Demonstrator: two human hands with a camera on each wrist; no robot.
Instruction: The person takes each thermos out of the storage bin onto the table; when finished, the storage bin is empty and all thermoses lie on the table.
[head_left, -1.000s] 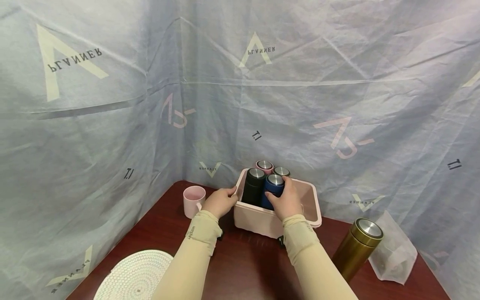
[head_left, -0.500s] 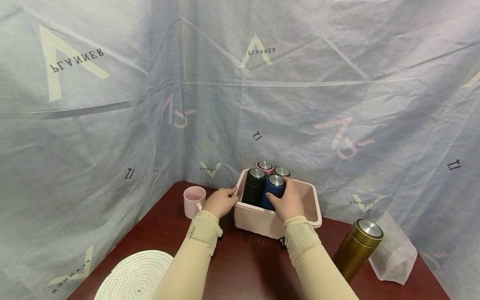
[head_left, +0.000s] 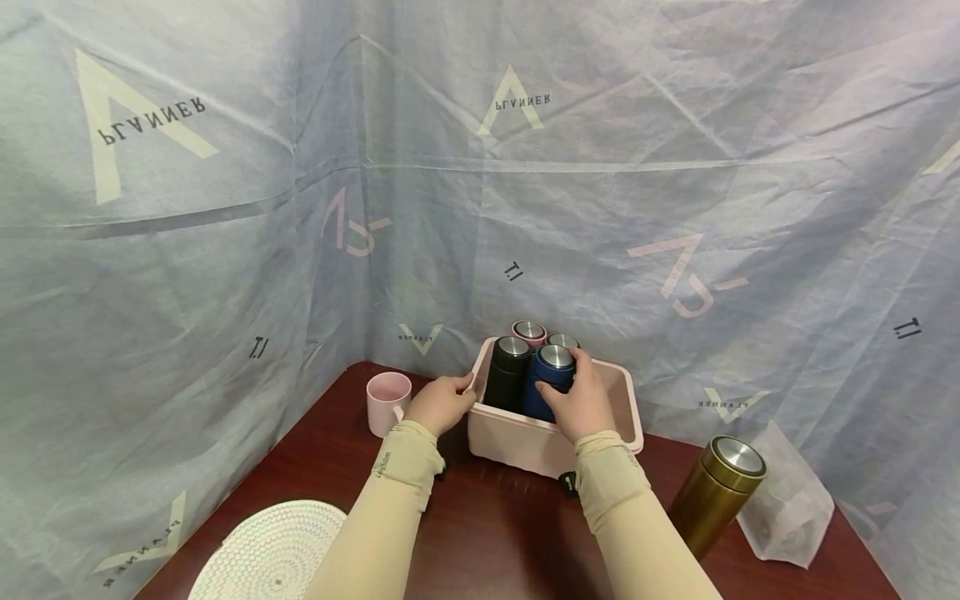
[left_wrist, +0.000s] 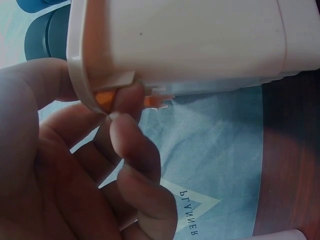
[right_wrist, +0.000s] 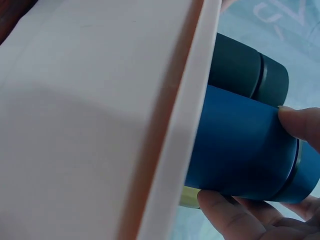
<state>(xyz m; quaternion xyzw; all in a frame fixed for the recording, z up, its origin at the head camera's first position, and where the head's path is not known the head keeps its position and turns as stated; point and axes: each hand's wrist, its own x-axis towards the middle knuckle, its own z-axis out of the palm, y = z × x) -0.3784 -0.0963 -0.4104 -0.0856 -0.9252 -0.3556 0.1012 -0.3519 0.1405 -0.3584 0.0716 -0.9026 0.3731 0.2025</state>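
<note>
A pale pink bin (head_left: 517,437) holds several upright flasks. In the right wrist view my right hand (head_left: 581,400) grips the blue flask (right_wrist: 240,145) near its top, thumb on one side and fingers on the other. My left hand (head_left: 442,404) pinches the bin's left rim, with thumb and fingertips on either side of it in the left wrist view. Left of the blue flask stands a black flask (head_left: 508,375). Behind them show the steel lids of a pink-rimmed flask (head_left: 529,332) and a dark-rimmed flask (head_left: 562,341), their bodies mostly hidden.
A pink mug (head_left: 386,404) stands left of the bin on the dark red table (head_left: 480,533). At the front left lies a round woven mat (head_left: 262,554). To the right are a gold flask (head_left: 716,492) and a translucent white bag (head_left: 787,500). Printed grey sheeting hangs behind.
The right hand has shifted slightly right and up, and the blue flask has moved with it a little. The left hand stays on the rim.
</note>
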